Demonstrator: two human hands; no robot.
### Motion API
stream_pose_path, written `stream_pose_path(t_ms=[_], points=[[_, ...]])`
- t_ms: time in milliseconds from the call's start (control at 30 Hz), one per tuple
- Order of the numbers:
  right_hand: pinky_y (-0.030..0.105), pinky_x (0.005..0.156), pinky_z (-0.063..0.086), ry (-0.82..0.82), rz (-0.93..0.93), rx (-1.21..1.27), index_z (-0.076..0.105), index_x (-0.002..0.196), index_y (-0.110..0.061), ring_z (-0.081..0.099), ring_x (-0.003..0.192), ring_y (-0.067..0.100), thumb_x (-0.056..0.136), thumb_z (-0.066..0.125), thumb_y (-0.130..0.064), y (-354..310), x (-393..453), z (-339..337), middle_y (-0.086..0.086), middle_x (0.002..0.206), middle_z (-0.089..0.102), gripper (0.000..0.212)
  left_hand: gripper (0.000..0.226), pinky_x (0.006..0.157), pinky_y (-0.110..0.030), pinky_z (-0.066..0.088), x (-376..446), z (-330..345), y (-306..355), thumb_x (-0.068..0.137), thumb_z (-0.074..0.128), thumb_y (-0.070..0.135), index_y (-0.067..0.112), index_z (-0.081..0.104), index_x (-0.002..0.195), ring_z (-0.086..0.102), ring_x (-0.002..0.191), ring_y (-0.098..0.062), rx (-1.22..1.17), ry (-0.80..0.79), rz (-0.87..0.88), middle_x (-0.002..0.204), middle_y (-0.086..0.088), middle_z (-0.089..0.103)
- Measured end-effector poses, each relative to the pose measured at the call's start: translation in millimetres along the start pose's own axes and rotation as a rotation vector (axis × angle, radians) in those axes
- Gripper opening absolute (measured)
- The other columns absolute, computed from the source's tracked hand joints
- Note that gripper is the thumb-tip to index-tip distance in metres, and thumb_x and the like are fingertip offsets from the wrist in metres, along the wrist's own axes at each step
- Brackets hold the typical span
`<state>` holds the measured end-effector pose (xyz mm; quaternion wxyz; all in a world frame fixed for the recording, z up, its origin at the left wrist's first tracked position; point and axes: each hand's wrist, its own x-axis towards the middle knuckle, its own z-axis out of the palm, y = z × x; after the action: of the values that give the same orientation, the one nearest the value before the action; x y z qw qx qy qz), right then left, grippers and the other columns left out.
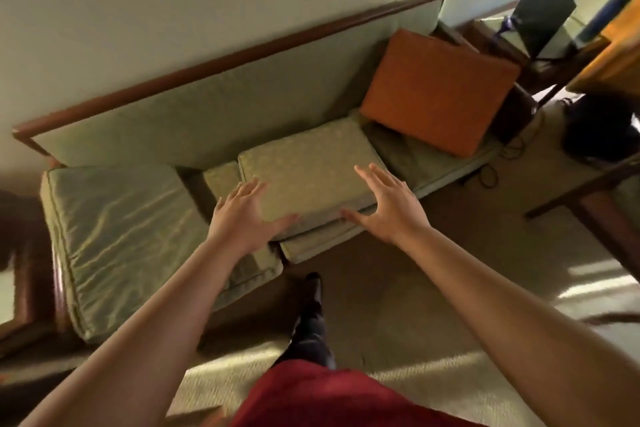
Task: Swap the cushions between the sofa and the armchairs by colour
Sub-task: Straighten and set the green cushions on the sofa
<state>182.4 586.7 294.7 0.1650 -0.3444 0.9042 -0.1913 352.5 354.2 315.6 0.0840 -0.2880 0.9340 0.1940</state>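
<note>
A green patterned cushion point(308, 170) lies flat on the middle seat of the green sofa point(194, 114). My left hand point(242, 215) is open with fingers spread at the cushion's near left corner, thumb touching its front edge. At the near right corner my right hand point(384, 208) is spread too, its thumb at the front edge. An orange cushion point(436, 90) leans against the sofa's back at the right end. A smaller green cushion point(221, 180) sits just left of the patterned one.
A loose shiny green seat pad point(117, 239) covers the sofa's left end. A dark laptop point(543, 10) stands on a side table beyond the sofa's right end. A wooden table point(588, 191) and cables are on the carpet at the right. My leg point(311, 319) is in front of the sofa.
</note>
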Motion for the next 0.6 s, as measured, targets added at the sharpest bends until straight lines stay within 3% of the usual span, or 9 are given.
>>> stream_pose_path(t_ms=[267,433,600], points=[[0.051,0.128,0.017,-0.067,0.145,-0.029,0.020,0.164,-0.038,0.013,0.159,0.021,0.088,0.055,-0.080,83,125,-22,-0.004,0.171,0.023,0.093,0.108,0.120,-0.053,0.027,196,11,55,0.071,0.043,0.097,0.040,0.024,0.159,0.026,0.152,-0.026,0.043,-0.123,0.109,0.168,0.004,0.022],[0.050,0.129,0.015,-0.220,0.092,-0.071,0.020,0.164,-0.037,0.013,0.159,0.021,0.093,0.057,-0.071,128,190,-5,-0.004,0.171,0.023,0.086,0.100,0.120,-0.052,0.028,267,44,63,0.077,0.053,0.086,0.037,0.025,0.159,0.026,0.152,-0.027,0.040,-0.197,0.079,0.168,0.002,0.023],[0.046,0.127,0.017,-0.341,-0.129,-0.122,0.025,0.163,-0.031,0.019,0.157,0.025,0.096,0.057,-0.066,178,239,46,0.003,0.169,0.029,0.082,0.096,0.121,-0.049,0.028,290,123,55,0.083,0.056,0.079,0.034,0.022,0.161,0.030,0.150,-0.027,0.054,-0.212,0.033,0.168,-0.001,0.023]])
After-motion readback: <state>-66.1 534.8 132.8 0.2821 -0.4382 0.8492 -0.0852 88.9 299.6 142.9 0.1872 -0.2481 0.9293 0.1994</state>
